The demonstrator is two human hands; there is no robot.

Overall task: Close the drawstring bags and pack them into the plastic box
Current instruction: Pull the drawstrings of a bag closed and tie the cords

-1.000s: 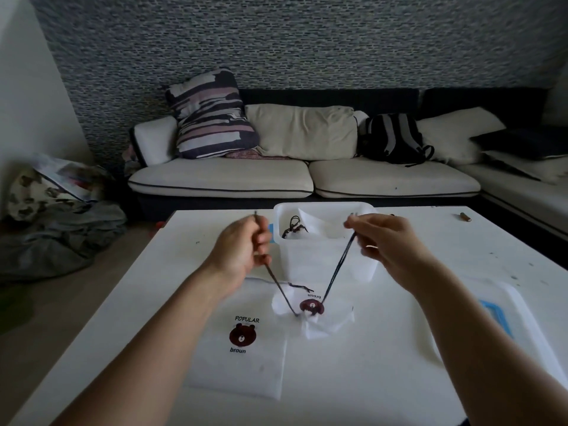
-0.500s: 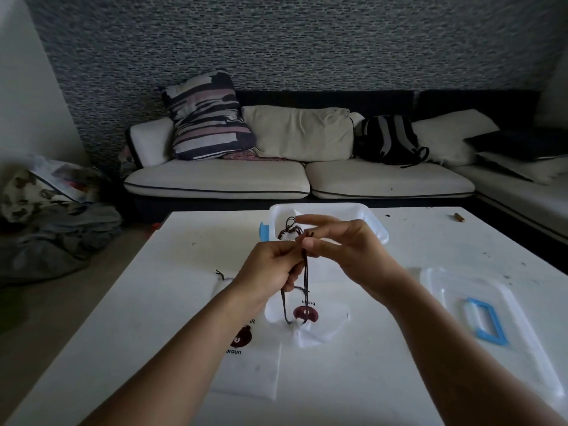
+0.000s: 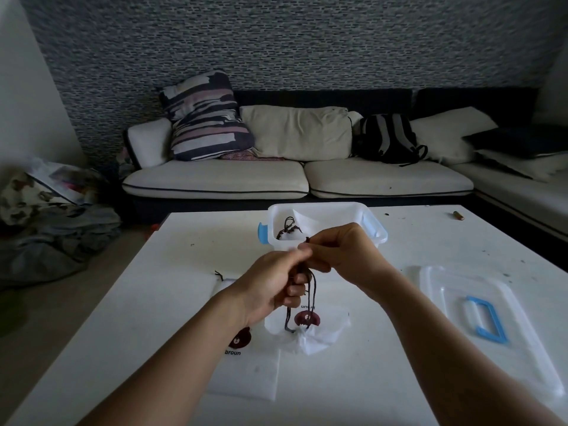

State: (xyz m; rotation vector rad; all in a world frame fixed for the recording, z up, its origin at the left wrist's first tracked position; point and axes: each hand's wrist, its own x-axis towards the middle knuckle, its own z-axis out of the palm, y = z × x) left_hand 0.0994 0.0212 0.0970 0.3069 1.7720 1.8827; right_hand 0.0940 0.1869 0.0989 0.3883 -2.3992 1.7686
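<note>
Big white table [image 3: 129,318] fills the foreground, with a pale sofa [image 3: 295,179] along the patterned wall behind it. On the sofa, a striped cushion [image 3: 204,118] leans at the left and a dark backpack [image 3: 388,138] sits toward the right.

On the table's right side lies the clear box lid [image 3: 522,358] with its blue handle, flat and well apart from the plastic box [image 3: 373,230]. That box stands at the far middle of the table, open, and one closed bag [image 3: 290,233] with dark cords is already inside it.

Nearer in, a flat white bag [image 3: 246,376] printed "broun" lies under the left forearm. Just beside it on the right, the cinched bag [image 3: 316,336] rests on the table, its mouth gathered tight and its bear print facing up.

Now the hands, meeting above that bag, right in front of the box. The left hand [image 3: 273,284] has its fingers curled round the dark drawstring [image 3: 313,290], which runs down to the gathered mouth. The right hand [image 3: 344,250] pinches the cord's upper end between thumb and fingertips — possibly forming a knot, though the cord there is too small to tell.
</note>
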